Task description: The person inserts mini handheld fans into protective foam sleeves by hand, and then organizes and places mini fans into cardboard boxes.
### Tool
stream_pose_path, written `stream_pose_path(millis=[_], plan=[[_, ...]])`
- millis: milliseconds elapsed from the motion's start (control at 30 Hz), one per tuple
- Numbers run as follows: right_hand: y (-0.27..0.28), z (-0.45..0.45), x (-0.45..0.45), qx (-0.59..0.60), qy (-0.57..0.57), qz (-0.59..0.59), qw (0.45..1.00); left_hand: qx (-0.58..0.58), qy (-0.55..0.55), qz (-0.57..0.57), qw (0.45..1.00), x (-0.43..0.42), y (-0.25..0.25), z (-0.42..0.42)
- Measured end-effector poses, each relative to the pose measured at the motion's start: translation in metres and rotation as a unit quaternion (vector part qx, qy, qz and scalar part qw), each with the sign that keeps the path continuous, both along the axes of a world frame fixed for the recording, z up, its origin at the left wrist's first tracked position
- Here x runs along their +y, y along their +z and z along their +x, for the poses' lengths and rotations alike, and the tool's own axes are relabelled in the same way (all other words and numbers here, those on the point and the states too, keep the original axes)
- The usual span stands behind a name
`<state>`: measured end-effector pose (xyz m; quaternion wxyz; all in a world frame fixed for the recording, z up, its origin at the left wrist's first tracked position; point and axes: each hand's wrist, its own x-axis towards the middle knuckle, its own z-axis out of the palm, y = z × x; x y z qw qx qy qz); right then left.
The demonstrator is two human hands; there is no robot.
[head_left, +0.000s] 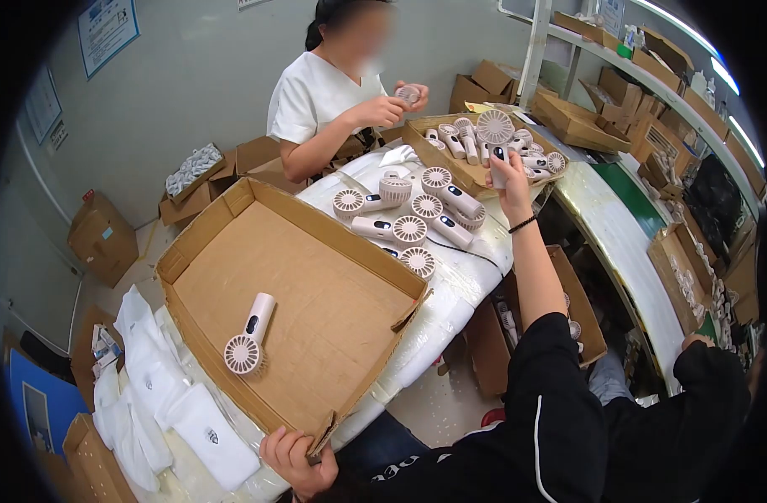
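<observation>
Pale walls with posted papers (108, 32) surround a crowded workroom, where a table (463, 293) covered in clear plastic carries cardboard trays and small, pale pink handheld fans. At the table's near edge, the camera wearer's left hand (298, 463) is clamped on the near corner of a large, shallow cardboard tray (304, 272), fingers over the rim. In that tray lies a single fan (250, 334), near the left edge, its round grille towards the wearer and its handle pointing away. The wearer's right hand (512, 183), with a dark bracelet (523, 224) at the wrist, reaches towards the far right part of the table, its fingers closed around the handle of a raised fan (495, 128), grille uppermost. Behind the raised fan, a cardboard box (423, 144) at the table's far edge holds many more fans in a loose heap. Between this box and the large tray, a cluster of loose fans (410, 229) lies on the plastic, handles pointing different ways. White cloth pieces (211, 432), some with a small dark print, are spread beside the tray's left edge. Across the table, a person in a white top (312, 96) holds a fan (408, 94) in both hands. To the right, another person's black sleeve (710, 381) shows beside a long bench (630, 251), with shelves (643, 71) of cardboard boxes and bottles beyond
</observation>
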<state>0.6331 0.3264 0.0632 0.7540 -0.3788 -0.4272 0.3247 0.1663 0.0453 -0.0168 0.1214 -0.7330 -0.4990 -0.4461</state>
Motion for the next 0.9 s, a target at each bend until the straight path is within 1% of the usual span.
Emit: stream_pose_path(millis=[67, 167, 200, 267, 300, 333, 400, 433, 467, 533, 567, 600, 633, 667, 700, 733, 800, 867, 900], plan=[[-0.001, -0.006, -0.003, 0.001, 0.013, -0.015, 1.000, 0.005, -0.018, -0.003, 1.000, 0.001, -0.005, -0.006], [0.000, -0.016, -0.013, -0.040, 0.083, -0.047, 0.995, 0.004, -0.013, -0.009, 1.000, 0.000, -0.004, -0.005], [-0.001, -0.019, -0.016, -0.040, 0.083, -0.048, 0.995, 0.004, -0.014, -0.009, 1.000, 0.000, -0.004, -0.005], [-0.004, -0.028, -0.021, -0.032, 0.119, -0.112, 0.986, 0.006, -0.013, -0.013, 1.000, 0.000, -0.004, -0.005], [-0.006, -0.033, -0.028, -0.064, 0.124, -0.114, 0.984, 0.007, -0.014, -0.014, 1.000, 0.000, -0.004, -0.006], [-0.009, -0.035, -0.033, -0.063, 0.123, -0.115, 0.984, 0.009, -0.013, -0.013, 1.000, 0.000, -0.005, -0.006], [-0.014, -0.037, -0.038, -0.122, 0.156, -0.165, 0.966, 0.011, -0.013, -0.013, 1.000, 0.001, -0.002, -0.004], [-0.017, -0.032, -0.038, -0.189, 0.169, -0.192, 0.948, 0.011, -0.006, -0.012, 1.000, 0.000, 0.000, -0.002], [-0.017, -0.035, -0.039, -0.189, 0.169, -0.193, 0.948, 0.011, 0.000, -0.012, 1.000, 0.000, 0.002, 0.000], [-0.019, -0.047, -0.042, -0.284, 0.134, -0.205, 0.927, 0.014, -0.001, -0.009, 1.000, 0.000, 0.000, -0.002], [-0.025, -0.052, -0.036, -0.291, 0.098, -0.235, 0.922, 0.017, -0.003, -0.006, 1.000, 0.001, -0.001, -0.003], [-0.029, -0.057, -0.033, -0.292, 0.098, -0.237, 0.922, 0.016, -0.004, -0.007, 1.000, 0.001, -0.002, -0.003], [-0.032, -0.062, -0.031, -0.448, -0.031, -0.137, 0.883, 0.018, -0.008, -0.002, 1.000, 0.001, -0.003, -0.004], [-0.034, -0.065, -0.029, -0.580, -0.157, -0.029, 0.799, 0.019, -0.012, 0.003, 1.000, 0.002, -0.003, -0.004], [-0.028, -0.066, -0.028, -0.605, -0.212, 0.046, 0.766, 0.020, -0.011, 0.001, 1.000, 0.001, -0.003, -0.005], [-0.028, -0.063, -0.022, -0.604, -0.210, 0.046, 0.767, 0.020, -0.008, -0.004, 1.000, 0.001, -0.002, -0.004], [-0.027, -0.045, -0.007, -0.471, -0.275, 0.033, 0.838, 0.021, -0.003, -0.010, 1.000, 0.002, -0.003, -0.006], [-0.027, -0.013, 0.016, -0.410, -0.338, 0.027, 0.847, 0.034, -0.019, 0.020, 0.999, 0.005, -0.007, -0.009], [-0.027, 0.005, 0.026, -0.401, -0.342, 0.014, 0.850, 0.035, -0.020, 0.018, 0.999, 0.005, -0.009, -0.011]])
